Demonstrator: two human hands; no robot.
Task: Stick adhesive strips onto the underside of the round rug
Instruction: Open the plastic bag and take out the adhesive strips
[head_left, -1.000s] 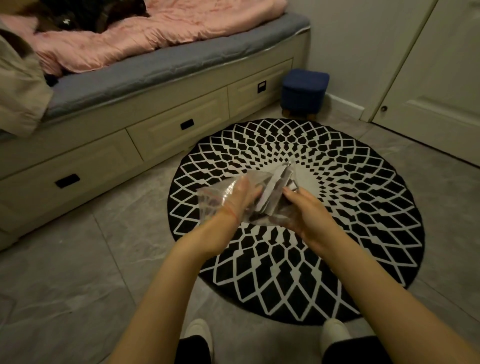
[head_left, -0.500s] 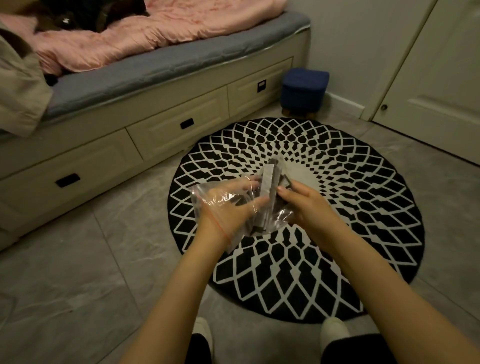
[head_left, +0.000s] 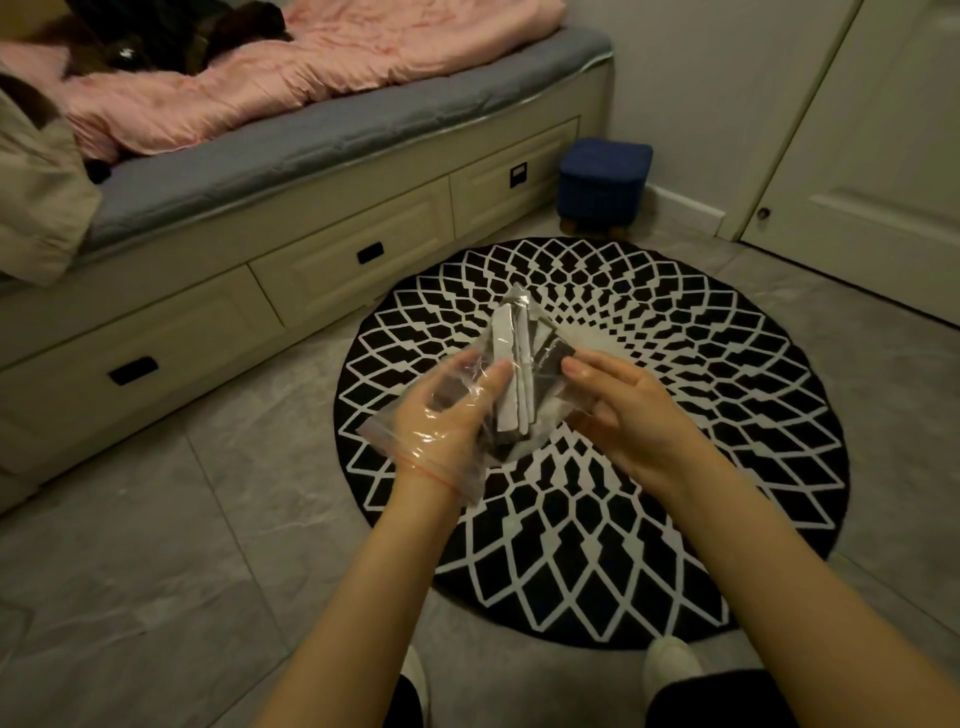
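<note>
The round black-and-white rug (head_left: 691, 426) lies flat on the grey floor, patterned side up. Above it I hold a clear zip bag (head_left: 519, 301) with several white and dark adhesive strips (head_left: 506, 374) standing inside. My left hand (head_left: 447, 415) is inside the bag up to the wrist, and its fingertips pinch the strips. My right hand (head_left: 623, 410) grips the bag from outside on its right side, with the thumb against the dark strips.
A bed with cream drawers (head_left: 353, 260) and a pink blanket runs along the left. A blue footstool (head_left: 602, 179) stands beyond the rug near the wall, and a closed door (head_left: 883, 156) is at the right. My feet in white slippers (head_left: 670, 670) stand at the rug's near edge.
My left hand has gone deeper into the bag, from its opening to wrist depth. The bag with the strips has tilted more upright.
</note>
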